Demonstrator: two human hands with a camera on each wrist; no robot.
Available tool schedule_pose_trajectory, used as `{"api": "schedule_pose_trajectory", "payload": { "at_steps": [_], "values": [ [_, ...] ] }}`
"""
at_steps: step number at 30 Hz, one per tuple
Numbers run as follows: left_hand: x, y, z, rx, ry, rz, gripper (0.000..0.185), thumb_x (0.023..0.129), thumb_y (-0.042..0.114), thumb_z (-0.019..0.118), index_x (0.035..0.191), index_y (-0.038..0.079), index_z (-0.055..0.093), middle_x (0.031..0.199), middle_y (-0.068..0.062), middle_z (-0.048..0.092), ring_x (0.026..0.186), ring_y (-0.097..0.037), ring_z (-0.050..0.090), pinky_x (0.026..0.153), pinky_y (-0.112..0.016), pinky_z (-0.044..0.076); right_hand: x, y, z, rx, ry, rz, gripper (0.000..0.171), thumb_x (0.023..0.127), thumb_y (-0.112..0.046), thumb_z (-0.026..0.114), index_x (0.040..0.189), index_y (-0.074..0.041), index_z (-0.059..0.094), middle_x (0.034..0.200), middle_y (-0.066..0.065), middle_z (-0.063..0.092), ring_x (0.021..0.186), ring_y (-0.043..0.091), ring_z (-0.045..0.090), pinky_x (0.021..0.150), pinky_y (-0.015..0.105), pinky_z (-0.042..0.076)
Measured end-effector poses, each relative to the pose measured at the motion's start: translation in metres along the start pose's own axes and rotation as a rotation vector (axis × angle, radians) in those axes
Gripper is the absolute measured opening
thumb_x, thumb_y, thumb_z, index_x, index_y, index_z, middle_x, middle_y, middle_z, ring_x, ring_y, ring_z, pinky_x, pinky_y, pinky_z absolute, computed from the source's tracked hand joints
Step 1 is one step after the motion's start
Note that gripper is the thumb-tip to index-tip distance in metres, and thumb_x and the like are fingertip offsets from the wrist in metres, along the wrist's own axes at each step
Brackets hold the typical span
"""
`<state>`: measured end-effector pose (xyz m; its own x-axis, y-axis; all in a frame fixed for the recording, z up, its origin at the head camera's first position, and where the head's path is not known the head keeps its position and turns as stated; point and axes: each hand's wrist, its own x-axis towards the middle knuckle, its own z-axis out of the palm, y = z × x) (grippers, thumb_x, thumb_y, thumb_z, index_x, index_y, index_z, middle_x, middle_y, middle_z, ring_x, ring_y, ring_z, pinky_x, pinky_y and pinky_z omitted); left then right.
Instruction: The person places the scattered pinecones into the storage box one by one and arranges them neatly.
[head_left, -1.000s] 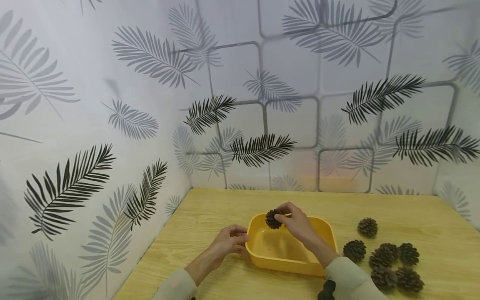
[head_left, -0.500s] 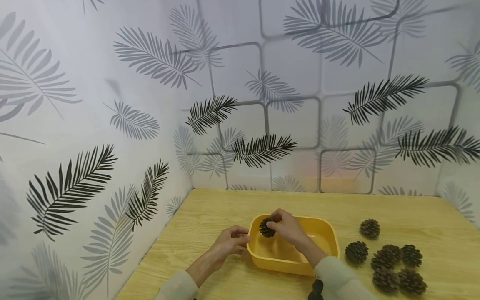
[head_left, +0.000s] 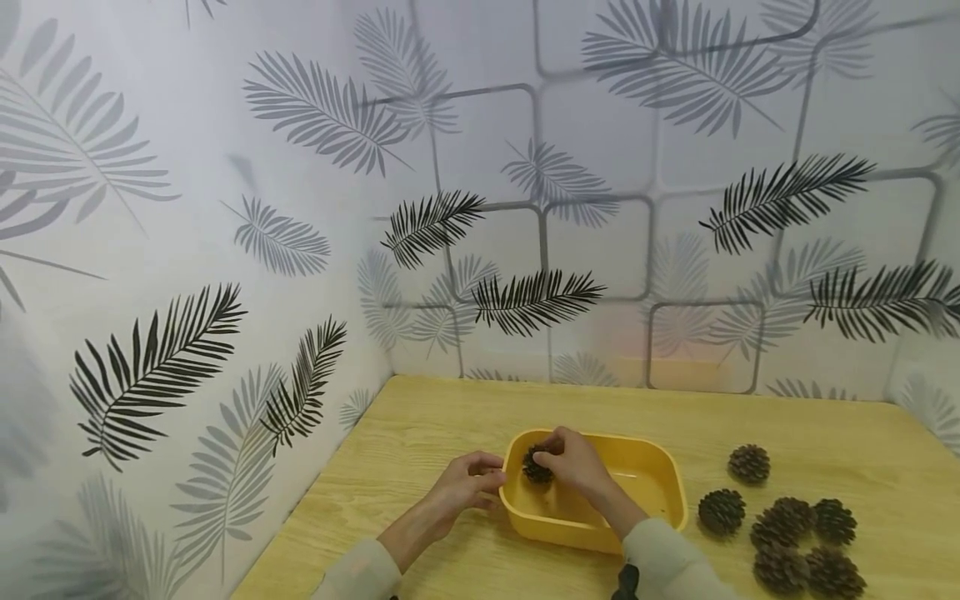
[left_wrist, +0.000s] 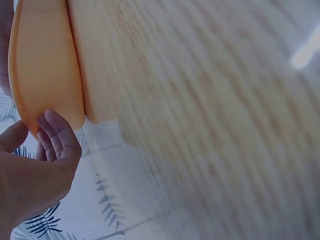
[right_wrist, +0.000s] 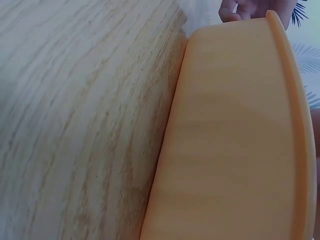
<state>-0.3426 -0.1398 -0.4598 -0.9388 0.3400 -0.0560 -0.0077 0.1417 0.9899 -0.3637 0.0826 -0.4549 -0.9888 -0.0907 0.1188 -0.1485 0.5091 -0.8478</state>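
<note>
A brown pine cone [head_left: 536, 467] is inside the left end of a yellow plastic tub [head_left: 585, 535]. My right hand [head_left: 576, 462] pinches this cone from above, reaching over the near rim. Whether the cone touches the tub's floor I cannot tell. My left hand [head_left: 467, 483] rests its fingertips against the outside of the tub's left end. In the left wrist view the fingers [left_wrist: 62, 132] are lightly bent beside the tub's wall [left_wrist: 47, 60], with the thumb at its rim. The right wrist view shows mostly the tub's long side [right_wrist: 230, 125]; the cone is hidden there.
To the right of the tub, several more pine cones [head_left: 782, 521] lie on the yellow wood-grain table [head_left: 420, 417]. One cone [head_left: 748, 463] is set apart toward the back. Leaf-patterned walls [head_left: 510, 250] enclose the table's back and left.
My right hand has lowered the pine cone from rim height down into the tub's left end. The left hand keeps its place at the tub. The head view has shifted slightly.
</note>
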Motion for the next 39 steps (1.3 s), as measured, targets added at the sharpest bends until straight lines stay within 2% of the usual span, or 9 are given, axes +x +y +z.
{"api": "schedule_pose_trajectory", "payload": {
  "at_steps": [9, 17, 23, 31, 39],
  "values": [
    [0.002, 0.000, 0.000, 0.001, -0.005, -0.004, 0.038, 0.102, 0.016, 0.068, 0.133, -0.005, 0.059, 0.114, -0.012, 0.062, 0.094, -0.021, 0.067, 0.084, -0.039, 0.063, 0.002, 0.003, 0.002, 0.008, -0.001, 0.004, 0.023, 0.096, -0.016, 0.076, 0.108, 0.001, 0.065, 0.108, 0.016, 0.070, 0.093, 0.027, 0.067, 0.075, 0.040, 0.060],
    [0.002, -0.001, -0.001, -0.004, 0.002, -0.011, 0.036, 0.102, 0.015, 0.068, 0.132, -0.005, 0.060, 0.113, -0.012, 0.061, 0.094, -0.021, 0.067, 0.085, -0.040, 0.063, 0.002, 0.003, 0.003, -0.006, -0.025, 0.010, 0.030, 0.096, -0.017, 0.077, 0.116, 0.003, 0.066, 0.114, 0.019, 0.069, 0.098, 0.031, 0.068, 0.078, 0.042, 0.061],
    [0.002, -0.001, 0.000, 0.009, -0.001, -0.010, 0.036, 0.103, 0.016, 0.067, 0.133, -0.004, 0.060, 0.117, -0.015, 0.062, 0.097, -0.023, 0.067, 0.084, -0.039, 0.063, 0.001, -0.001, 0.000, -0.014, -0.042, 0.005, 0.037, 0.095, -0.012, 0.076, 0.125, 0.006, 0.064, 0.119, 0.023, 0.069, 0.104, 0.037, 0.068, 0.082, 0.045, 0.061],
    [0.005, -0.003, 0.000, 0.005, 0.016, -0.023, 0.035, 0.103, 0.014, 0.067, 0.133, -0.004, 0.061, 0.116, -0.015, 0.064, 0.094, -0.021, 0.068, 0.080, -0.035, 0.063, -0.001, -0.001, -0.005, -0.006, -0.027, 0.004, 0.034, 0.092, -0.006, 0.076, 0.122, 0.005, 0.064, 0.116, 0.024, 0.068, 0.099, 0.036, 0.068, 0.079, 0.046, 0.061],
    [0.005, -0.004, 0.000, 0.017, 0.016, -0.020, 0.039, 0.103, 0.015, 0.067, 0.135, -0.005, 0.059, 0.116, -0.014, 0.063, 0.095, -0.020, 0.067, 0.083, -0.038, 0.063, -0.008, -0.007, -0.015, 0.000, -0.020, -0.018, 0.037, 0.092, -0.004, 0.076, 0.125, 0.006, 0.063, 0.119, 0.028, 0.066, 0.101, 0.039, 0.067, 0.080, 0.048, 0.060]
  ]
}}
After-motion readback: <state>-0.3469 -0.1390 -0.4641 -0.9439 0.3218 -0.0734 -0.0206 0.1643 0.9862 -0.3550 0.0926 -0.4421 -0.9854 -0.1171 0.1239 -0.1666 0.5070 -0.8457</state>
